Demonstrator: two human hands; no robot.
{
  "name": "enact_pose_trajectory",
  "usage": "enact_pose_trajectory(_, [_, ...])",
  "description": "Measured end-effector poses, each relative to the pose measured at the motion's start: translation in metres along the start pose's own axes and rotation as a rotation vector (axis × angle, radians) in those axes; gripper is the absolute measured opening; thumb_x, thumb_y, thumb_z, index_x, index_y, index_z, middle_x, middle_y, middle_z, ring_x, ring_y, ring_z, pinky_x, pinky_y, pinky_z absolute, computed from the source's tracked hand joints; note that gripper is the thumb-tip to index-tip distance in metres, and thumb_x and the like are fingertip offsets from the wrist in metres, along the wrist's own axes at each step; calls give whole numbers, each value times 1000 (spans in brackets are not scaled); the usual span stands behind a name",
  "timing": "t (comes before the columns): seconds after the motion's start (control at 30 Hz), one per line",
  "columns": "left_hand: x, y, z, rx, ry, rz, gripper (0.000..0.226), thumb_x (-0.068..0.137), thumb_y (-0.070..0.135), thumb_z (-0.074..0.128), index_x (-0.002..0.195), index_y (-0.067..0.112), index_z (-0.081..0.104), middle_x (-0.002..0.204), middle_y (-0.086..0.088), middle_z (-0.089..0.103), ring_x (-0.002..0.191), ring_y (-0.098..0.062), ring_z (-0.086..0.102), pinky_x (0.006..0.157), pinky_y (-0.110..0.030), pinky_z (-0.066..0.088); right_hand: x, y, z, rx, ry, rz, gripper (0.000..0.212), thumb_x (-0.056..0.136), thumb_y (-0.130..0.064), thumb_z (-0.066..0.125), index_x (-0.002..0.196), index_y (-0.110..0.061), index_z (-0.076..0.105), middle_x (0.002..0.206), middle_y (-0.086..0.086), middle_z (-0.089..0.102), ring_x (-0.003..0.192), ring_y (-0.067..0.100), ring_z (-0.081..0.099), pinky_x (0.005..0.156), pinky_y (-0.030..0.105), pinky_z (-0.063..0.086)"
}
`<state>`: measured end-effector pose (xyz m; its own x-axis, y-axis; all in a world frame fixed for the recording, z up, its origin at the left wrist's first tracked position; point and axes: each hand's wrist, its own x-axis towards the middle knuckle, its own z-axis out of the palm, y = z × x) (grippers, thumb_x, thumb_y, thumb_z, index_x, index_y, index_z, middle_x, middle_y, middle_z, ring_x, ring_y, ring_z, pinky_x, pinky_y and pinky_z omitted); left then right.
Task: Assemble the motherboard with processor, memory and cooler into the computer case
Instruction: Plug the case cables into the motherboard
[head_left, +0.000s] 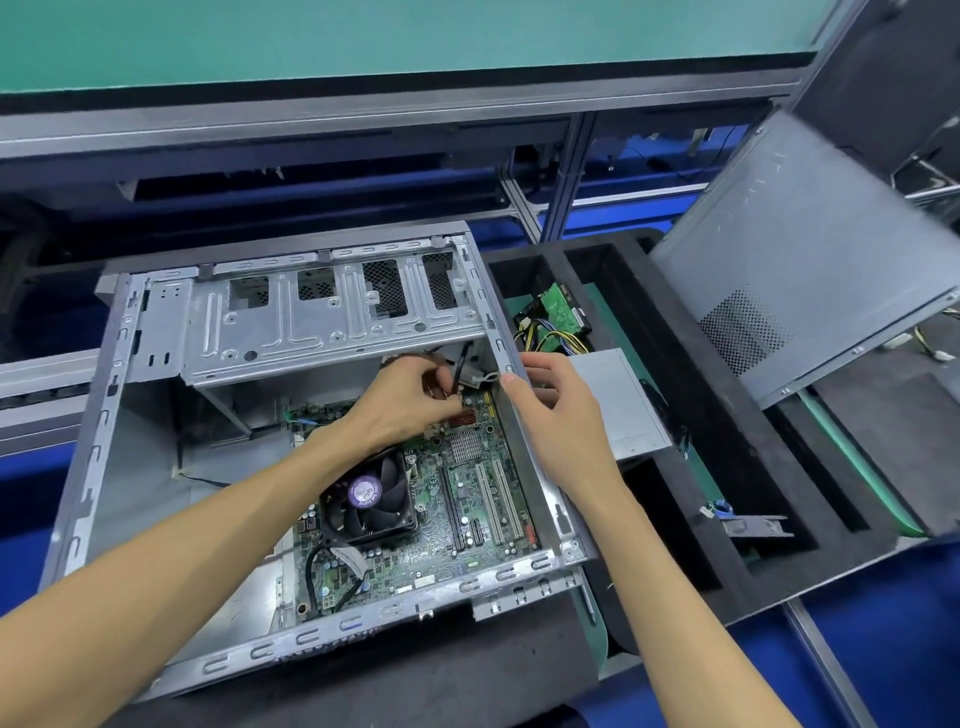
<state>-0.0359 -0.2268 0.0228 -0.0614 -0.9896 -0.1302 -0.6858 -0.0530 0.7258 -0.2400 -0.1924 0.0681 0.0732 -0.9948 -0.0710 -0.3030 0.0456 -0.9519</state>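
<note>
The open computer case (98, 426) is lying on its side, holding the motherboard (467, 499) with its black cooler fan (370, 496). The foam tray (737, 415) beside it is holding a power supply (623, 400) and loose cables (550, 332). The left hand (400, 402) is pinching a small cable above the board's far corner; the right hand (558, 400), fingers curled loosely, is resting at the case's edge.

Your bench (883, 649) is a blue surface with a black mat (426, 670) laid on it. The open computer case (83, 467) lies on its side on that mat, before you. At three o'clock of it a black foam tray (753, 561) rests on the bench, touching the mat's green-edged corner.
</note>
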Motion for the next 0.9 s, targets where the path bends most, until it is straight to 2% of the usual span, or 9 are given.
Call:
enact_pose_trajectory(0.1, [5, -1, -1, 51, -31, -16, 15, 79, 34, 74, 75, 27, 61, 72, 16, 63, 64, 1, 56, 57, -14, 39, 0, 0, 0, 9, 4, -2, 25, 96, -40, 65, 119, -32, 60, 107, -22, 64, 93, -12, 60, 68, 3, 46])
enact_pose_trajectory(0.17, [10, 3, 3, 103, -71, 8, 17, 81, 36, 74, 75, 30, 59, 78, 16, 63, 71, 0, 59, 60, -18, 40, -1, -1, 0, 13, 2, 1, 24, 96, -40, 65, 119, -32, 60, 107, -21, 65, 94, -11, 60, 69, 3, 46])
enact_pose_trajectory(0.27, [21, 10, 8, 191, -140, 7, 18, 87, 40, 68, 78, 32, 54, 77, 9, 65, 67, -13, 64, 56, -27, 46, -1, -2, 0, 18, 0, 3, 22, 96, -39, 65, 117, -33, 60, 105, -22, 65, 94, -11, 60, 69, 3, 46])
enact_pose_trajectory(0.4, [31, 11, 12, 279, -191, -52, 18, 93, 46, 61, 84, 32, 53, 71, 6, 64, 60, -9, 61, 50, -25, 42, -1, -2, 0, 30, -7, 4, 20, 96, -38, 65, 115, -36, 59, 105, -22, 65, 94, -12, 60, 69, 2, 46])
enact_pose_trajectory(0.47, [34, 13, 14, 237, -176, -12, 21, 91, 46, 65, 100, 28, 62, 85, 2, 70, 71, -13, 65, 62, -31, 54, -1, -2, 0, 34, -6, 3, 21, 96, -37, 66, 117, -34, 60, 106, -21, 65, 95, -11, 61, 70, 3, 46])
enact_pose_trajectory(0.53, [34, 15, 17, 200, -147, 32, 31, 89, 43, 69, 113, 23, 67, 98, -1, 72, 81, -18, 68, 75, -37, 57, -1, -1, 0, 35, -1, 2, 23, 96, -36, 66, 117, -32, 60, 104, -21, 65, 94, -11, 61, 70, 3, 46])
enact_pose_trajectory(0.7, [32, 17, 21, 252, -174, 44, 30, 95, 39, 60, 122, 25, 61, 100, 2, 72, 77, -15, 69, 73, -37, 58, 0, 0, 1, 37, 8, 0, 21, 95, -36, 67, 115, -33, 61, 103, -22, 65, 92, -10, 61, 70, 3, 46])
enact_pose_trajectory(0.83, [34, 19, 18, 288, -209, 105, 38, 94, 42, 61, 128, 23, 61, 116, 4, 70, 91, -15, 70, 83, -39, 58, 0, 0, 1, 49, 8, 6, 21, 95, -37, 68, 115, -34, 61, 103, -20, 67, 93, -9, 62, 71, 5, 47])
enact_pose_trajectory(0.9, [34, 21, 17, 253, -222, 94, 40, 94, 43, 61, 128, 23, 61, 117, 3, 70, 94, -17, 70, 84, -40, 57, 0, 0, 2, 51, 10, 7, 21, 94, -37, 68, 114, -34, 61, 102, -20, 67, 93, -8, 63, 71, 6, 48])
